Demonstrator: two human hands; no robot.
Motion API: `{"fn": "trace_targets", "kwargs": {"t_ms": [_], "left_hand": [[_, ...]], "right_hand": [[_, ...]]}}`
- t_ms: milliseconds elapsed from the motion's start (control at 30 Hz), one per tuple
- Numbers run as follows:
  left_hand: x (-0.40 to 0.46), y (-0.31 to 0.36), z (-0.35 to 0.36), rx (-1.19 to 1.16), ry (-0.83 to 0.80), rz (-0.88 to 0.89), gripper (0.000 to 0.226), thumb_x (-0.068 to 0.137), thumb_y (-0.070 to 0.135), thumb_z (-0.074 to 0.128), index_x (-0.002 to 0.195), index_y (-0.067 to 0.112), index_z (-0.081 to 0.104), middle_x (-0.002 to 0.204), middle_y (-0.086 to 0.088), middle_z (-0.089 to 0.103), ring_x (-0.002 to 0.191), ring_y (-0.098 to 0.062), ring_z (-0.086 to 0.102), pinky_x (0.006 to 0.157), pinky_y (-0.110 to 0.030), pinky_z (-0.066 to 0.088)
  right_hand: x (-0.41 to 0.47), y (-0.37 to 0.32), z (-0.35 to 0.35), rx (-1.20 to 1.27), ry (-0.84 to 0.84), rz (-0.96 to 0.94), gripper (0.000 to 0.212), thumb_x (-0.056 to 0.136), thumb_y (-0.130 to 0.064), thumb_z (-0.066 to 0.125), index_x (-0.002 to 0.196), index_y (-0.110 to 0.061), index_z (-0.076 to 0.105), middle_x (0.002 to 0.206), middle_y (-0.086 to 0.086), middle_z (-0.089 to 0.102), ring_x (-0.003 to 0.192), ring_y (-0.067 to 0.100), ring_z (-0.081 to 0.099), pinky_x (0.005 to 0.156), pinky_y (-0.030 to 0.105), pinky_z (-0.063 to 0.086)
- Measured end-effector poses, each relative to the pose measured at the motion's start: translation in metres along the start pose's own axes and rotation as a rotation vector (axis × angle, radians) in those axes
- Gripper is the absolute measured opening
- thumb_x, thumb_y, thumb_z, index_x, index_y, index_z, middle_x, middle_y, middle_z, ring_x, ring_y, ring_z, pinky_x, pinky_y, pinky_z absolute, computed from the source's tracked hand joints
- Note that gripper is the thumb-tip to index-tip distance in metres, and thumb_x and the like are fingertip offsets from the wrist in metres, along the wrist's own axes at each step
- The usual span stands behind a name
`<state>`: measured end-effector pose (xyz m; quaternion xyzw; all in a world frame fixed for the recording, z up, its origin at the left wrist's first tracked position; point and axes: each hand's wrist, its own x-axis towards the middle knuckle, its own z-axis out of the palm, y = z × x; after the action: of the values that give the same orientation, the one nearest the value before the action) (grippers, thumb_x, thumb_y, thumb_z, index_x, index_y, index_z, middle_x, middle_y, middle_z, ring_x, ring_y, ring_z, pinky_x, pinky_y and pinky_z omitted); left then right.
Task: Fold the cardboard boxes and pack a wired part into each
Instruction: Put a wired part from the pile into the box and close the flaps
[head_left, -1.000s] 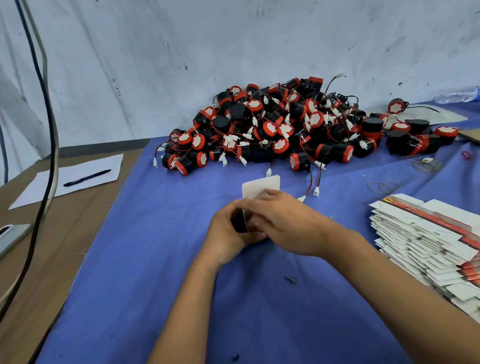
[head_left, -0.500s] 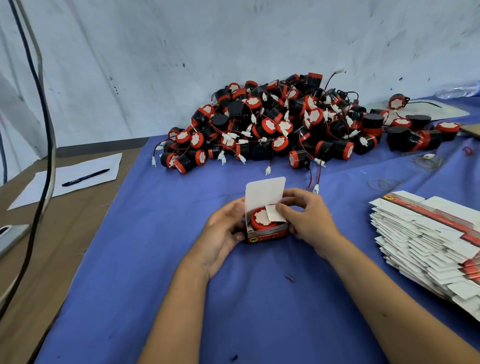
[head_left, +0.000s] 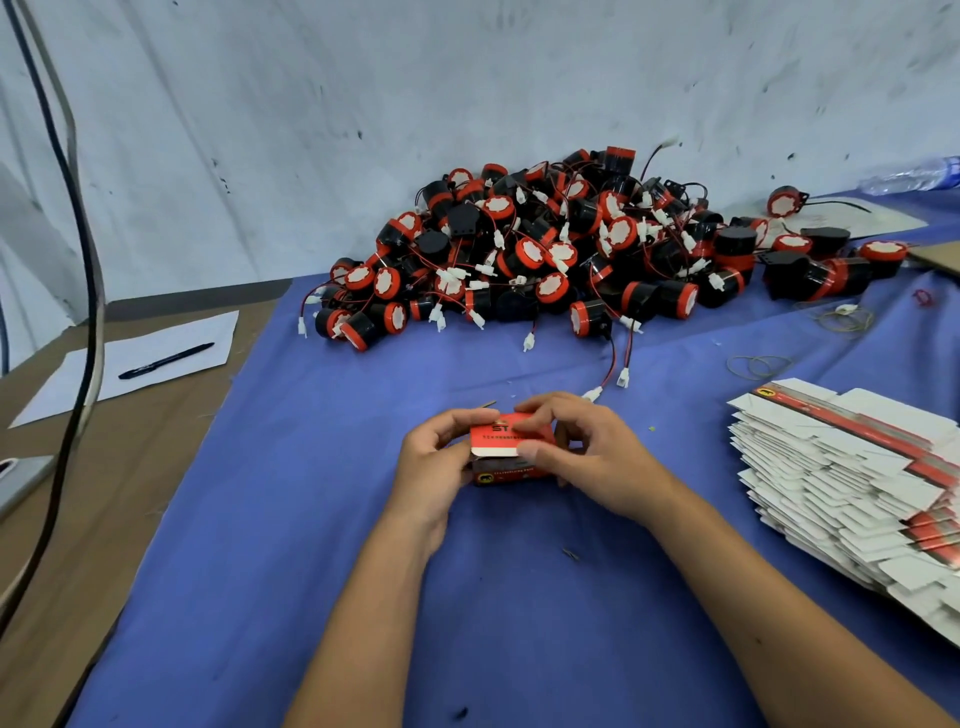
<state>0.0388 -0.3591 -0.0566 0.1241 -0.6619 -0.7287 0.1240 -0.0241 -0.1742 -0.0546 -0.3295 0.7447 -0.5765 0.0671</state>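
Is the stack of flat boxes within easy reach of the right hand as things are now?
Probably yes: bare blue cloth lies between the right hand and the stack, but it grips the red box.

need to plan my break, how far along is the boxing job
Done: no finished boxes show anywhere. In hand: the left hand and right hand hold one small red cardboard box, its top flap folded over but not yet tucked in. Left: a big pile of black-and-red wired parts and a thick stack of flat white-and-red box blanks.
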Motion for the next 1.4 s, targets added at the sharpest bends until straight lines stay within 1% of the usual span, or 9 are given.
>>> {"fn": "trace_targets", "kwargs": {"t_ms": [100,233,367,500,667,800,900,1067,1400], "left_hand": [[-0.002,0.006,-0.017,-0.172,-0.164,-0.093,0.022,0.098,0.009,0.057,0.108,0.007,0.076,0.115,-0.019,0.072,0.089,-0.028,0.064,0.062,-0.024,0.055],[-0.004,-0.003,-0.014,0.283,-0.181,0.209,0.033,0.079,0.012,0.087,0.111,0.020,0.079,0.122,-0.010,0.071,0.103,-0.038,0.068,0.095,-0.055,0.057],[-0.001,-0.005,-0.011,0.298,-0.116,0.252,0.033,0.078,0.001,0.087,0.106,0.016,0.080,0.123,-0.009,0.071,0.101,-0.053,0.062,0.094,-0.067,0.050],[0.000,-0.003,-0.013,0.386,-0.146,0.231,0.050,0.078,0.007,0.089,0.122,0.027,0.074,0.114,-0.009,0.072,0.074,-0.043,0.054,0.084,-0.060,0.054],[-0.006,0.001,-0.009,0.444,-0.153,0.236,0.075,0.069,-0.001,0.092,0.132,0.029,0.064,0.118,-0.001,0.069,0.088,-0.045,0.061,0.084,-0.056,0.058],[-0.006,0.001,-0.009,0.407,-0.106,0.229,0.074,0.068,0.000,0.093,0.130,0.028,0.064,0.115,0.001,0.071,0.092,-0.047,0.063,0.082,-0.059,0.059],[-0.007,0.002,-0.008,0.403,-0.091,0.249,0.073,0.067,0.007,0.096,0.130,0.028,0.064,0.118,0.006,0.071,0.093,-0.035,0.069,0.087,-0.054,0.060],[-0.008,0.001,-0.006,0.422,-0.082,0.266,0.074,0.068,0.007,0.096,0.131,0.027,0.064,0.119,0.007,0.070,0.086,-0.044,0.065,0.083,-0.055,0.060],[-0.006,-0.002,-0.009,0.504,-0.081,0.314,0.080,0.065,0.018,0.098,0.135,0.032,0.061,0.122,0.008,0.068,0.099,-0.021,0.071,0.092,-0.044,0.059]], "right_hand": [[0.001,0.002,0.001,-0.167,0.024,-0.078,0.025,0.080,-0.019,0.087,0.098,-0.022,0.070,0.119,-0.010,0.064,0.100,0.010,0.062,0.079,0.022,0.050],[0.003,0.002,0.003,-0.291,0.048,-0.213,0.032,0.077,-0.015,0.088,0.092,-0.025,0.062,0.110,-0.002,0.064,0.096,0.013,0.061,0.076,0.016,0.045],[0.004,0.005,0.003,-0.343,0.044,-0.248,0.031,0.077,-0.018,0.088,0.094,-0.023,0.063,0.113,-0.002,0.062,0.098,0.013,0.060,0.079,0.020,0.049],[0.003,0.009,0.003,-0.420,0.043,-0.266,0.030,0.083,-0.026,0.083,0.110,-0.024,0.069,0.117,-0.007,0.064,0.104,0.009,0.059,0.086,0.020,0.048],[0.004,0.001,0.006,-0.373,0.237,-0.281,0.025,0.099,-0.035,0.058,0.112,-0.020,0.073,0.097,-0.014,0.072,0.085,0.000,0.061,0.076,0.013,0.044],[0.000,-0.001,0.011,-0.327,0.089,-0.174,0.035,0.104,-0.036,0.048,0.133,-0.027,0.066,0.124,-0.015,0.065,0.117,0.008,0.055,0.099,0.022,0.041],[-0.002,0.001,0.014,-0.368,0.037,-0.113,0.038,0.106,-0.025,0.051,0.142,-0.035,0.058,0.130,-0.015,0.056,0.114,0.017,0.042,0.104,0.023,0.034],[-0.004,0.000,0.017,-0.376,0.007,-0.066,0.042,0.104,-0.018,0.055,0.140,-0.038,0.059,0.130,-0.015,0.053,0.113,0.018,0.039,0.106,0.015,0.028],[-0.005,-0.006,0.018,-0.083,0.177,-0.053,0.031,0.090,-0.010,0.077,0.114,-0.029,0.078,0.120,-0.012,0.064,0.114,0.003,0.060,0.086,0.017,0.048]]}}
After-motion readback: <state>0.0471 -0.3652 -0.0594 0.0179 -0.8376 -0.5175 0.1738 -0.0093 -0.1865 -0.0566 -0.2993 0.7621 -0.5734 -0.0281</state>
